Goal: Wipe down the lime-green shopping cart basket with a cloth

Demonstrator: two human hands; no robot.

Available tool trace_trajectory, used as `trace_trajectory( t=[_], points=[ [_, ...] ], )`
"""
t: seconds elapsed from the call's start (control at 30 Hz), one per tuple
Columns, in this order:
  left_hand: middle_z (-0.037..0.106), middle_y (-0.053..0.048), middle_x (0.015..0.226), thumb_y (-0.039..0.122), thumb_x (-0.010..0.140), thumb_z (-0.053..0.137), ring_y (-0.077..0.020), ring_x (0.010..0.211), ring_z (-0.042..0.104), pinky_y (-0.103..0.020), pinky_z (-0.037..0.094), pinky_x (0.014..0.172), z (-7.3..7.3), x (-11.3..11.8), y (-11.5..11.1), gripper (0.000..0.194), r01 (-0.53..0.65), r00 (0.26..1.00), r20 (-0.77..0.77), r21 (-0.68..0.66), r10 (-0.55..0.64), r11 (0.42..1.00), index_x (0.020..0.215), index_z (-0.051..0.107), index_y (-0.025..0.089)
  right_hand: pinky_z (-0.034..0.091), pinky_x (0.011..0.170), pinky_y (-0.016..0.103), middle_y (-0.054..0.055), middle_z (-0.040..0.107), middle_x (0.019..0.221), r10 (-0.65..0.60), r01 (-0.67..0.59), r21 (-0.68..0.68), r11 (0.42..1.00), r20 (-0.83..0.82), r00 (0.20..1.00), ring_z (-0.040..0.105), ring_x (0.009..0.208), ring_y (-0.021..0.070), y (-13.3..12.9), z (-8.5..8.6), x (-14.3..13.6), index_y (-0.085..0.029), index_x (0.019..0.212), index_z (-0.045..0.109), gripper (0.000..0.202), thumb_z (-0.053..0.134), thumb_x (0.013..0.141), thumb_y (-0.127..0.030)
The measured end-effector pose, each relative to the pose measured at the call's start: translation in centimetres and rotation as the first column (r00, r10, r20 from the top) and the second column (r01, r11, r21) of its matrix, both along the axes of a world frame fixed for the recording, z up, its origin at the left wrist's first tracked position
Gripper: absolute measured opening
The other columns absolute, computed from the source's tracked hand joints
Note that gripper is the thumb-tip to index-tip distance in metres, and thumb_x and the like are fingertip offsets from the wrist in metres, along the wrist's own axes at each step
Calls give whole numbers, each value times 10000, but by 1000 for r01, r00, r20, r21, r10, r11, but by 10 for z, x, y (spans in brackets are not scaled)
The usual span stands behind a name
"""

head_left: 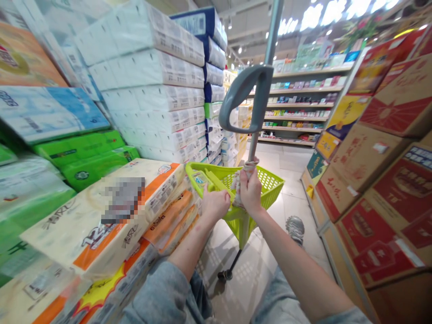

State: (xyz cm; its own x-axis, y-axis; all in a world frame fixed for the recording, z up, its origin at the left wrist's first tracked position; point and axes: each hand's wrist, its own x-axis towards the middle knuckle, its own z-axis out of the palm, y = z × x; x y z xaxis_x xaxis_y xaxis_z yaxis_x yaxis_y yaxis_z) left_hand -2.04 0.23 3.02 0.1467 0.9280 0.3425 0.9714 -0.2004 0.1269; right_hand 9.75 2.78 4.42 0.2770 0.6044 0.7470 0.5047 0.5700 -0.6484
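A lime-green shopping basket on a wheeled frame stands in front of me, tilted in view. My left hand is closed at its near left edge, by a basket handle with a label. Its fingertips are partly hidden. A grey metal pole with a grey loop handle rises over the basket. My right hand is closed round a crumpled pale cloth, which is wrapped against the lower part of the pole.
Stacked tissue packs rise along the left, with an orange-and-cream pack nearest me. Cardboard cartons line the right side. Shelves of small boxes stand at the back. My shoe is on the tiled floor.
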Motion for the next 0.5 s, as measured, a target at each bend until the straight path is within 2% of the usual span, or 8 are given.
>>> trace_trajectory(
  t=[0.07,0.2,0.27,0.3,0.37,0.5],
  points=[
    [715,-21,798,289,885,272,-163,765,629,-453,82,1065,0,0,-1,420,-1,1000,-3,7,1,1000,806,680,227,369,530,241,-13,548,622,39,-39,2,999,-19,999,532,557,135,0,17,2,-199,831,494,268,411,867,-451],
    [712,-25,775,284,884,277,-160,744,625,-455,91,1063,0,1,-4,422,-1,1000,-9,15,1,1000,787,683,222,395,543,237,-14,570,648,120,-107,124,986,-94,988,552,580,121,6,82,4,-200,868,521,252,444,854,-439],
    [712,-28,768,290,887,276,-162,729,626,-459,103,1059,0,2,-6,427,-2,1000,-7,25,3,1000,781,685,223,397,533,230,-21,572,648,118,-97,166,981,-121,986,553,578,117,9,102,3,-203,892,519,233,475,841,-426],
    [711,-30,765,294,889,274,-164,725,627,-460,110,1057,0,2,-6,431,-2,1000,-6,32,2,1000,779,685,223,396,527,227,-25,571,642,113,-91,165,982,-128,985,552,568,115,9,104,2,-205,905,515,229,475,843,-421],
    [708,-34,750,302,891,269,-170,721,627,-462,124,1052,1,2,-8,438,-1,1000,-8,44,1,999,773,684,222,393,513,224,-31,569,618,100,-84,125,989,-129,987,547,532,112,7,92,-1,-204,929,507,236,445,861,-422],
    [702,-39,718,301,888,263,-177,703,628,-461,146,1045,1,1,-8,445,-1,1000,-21,57,2,998,751,677,215,394,498,226,-18,587,613,56,-55,10,998,-96,994,558,521,128,1,37,-5,-188,1015,495,307,407,878,-448]
  ],
)
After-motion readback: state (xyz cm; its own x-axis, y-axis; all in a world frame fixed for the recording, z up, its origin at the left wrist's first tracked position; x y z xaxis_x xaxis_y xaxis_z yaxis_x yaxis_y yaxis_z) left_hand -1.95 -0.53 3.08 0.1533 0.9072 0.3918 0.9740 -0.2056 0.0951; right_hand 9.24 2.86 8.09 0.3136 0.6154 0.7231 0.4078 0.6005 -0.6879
